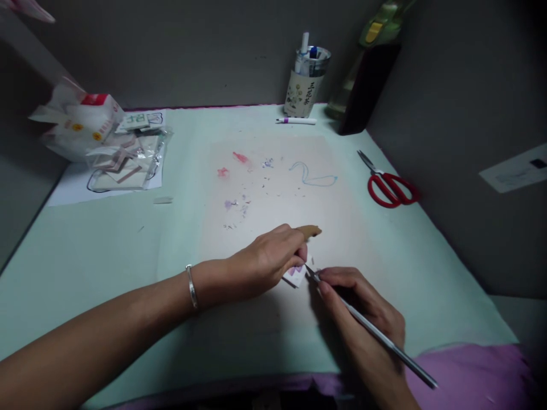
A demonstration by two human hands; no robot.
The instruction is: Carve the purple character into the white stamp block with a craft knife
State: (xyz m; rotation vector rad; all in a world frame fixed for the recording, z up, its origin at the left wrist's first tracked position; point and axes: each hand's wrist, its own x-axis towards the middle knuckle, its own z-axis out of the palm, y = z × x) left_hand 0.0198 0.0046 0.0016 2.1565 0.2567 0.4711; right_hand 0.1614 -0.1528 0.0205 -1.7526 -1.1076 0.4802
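My right hand [363, 316] is closed around a slim silver craft knife [384, 340], gripped like a pen. Its blade tip meets the edge of a small white block [294, 278] with purple marks on top. My left hand [273, 256], fingers curled, pinches this block against the pale sheet [273, 319] and hides much of it. A tan, curved piece [311, 232] juts out beyond the left fingers; what it is I cannot make out. Small shavings [243, 208] and red and purple smudges lie on the sheet, along with a blue swan-like outline [314, 179].
Red-handled scissors [391, 191] lie at the right. A jar of pens [304, 91], a white marker [297, 121], a green bottle [342, 94] and a dark upright object [370, 91] are at the back. Plastic-bagged blocks [126, 165] and a tissue pack [92, 122] sit at left.
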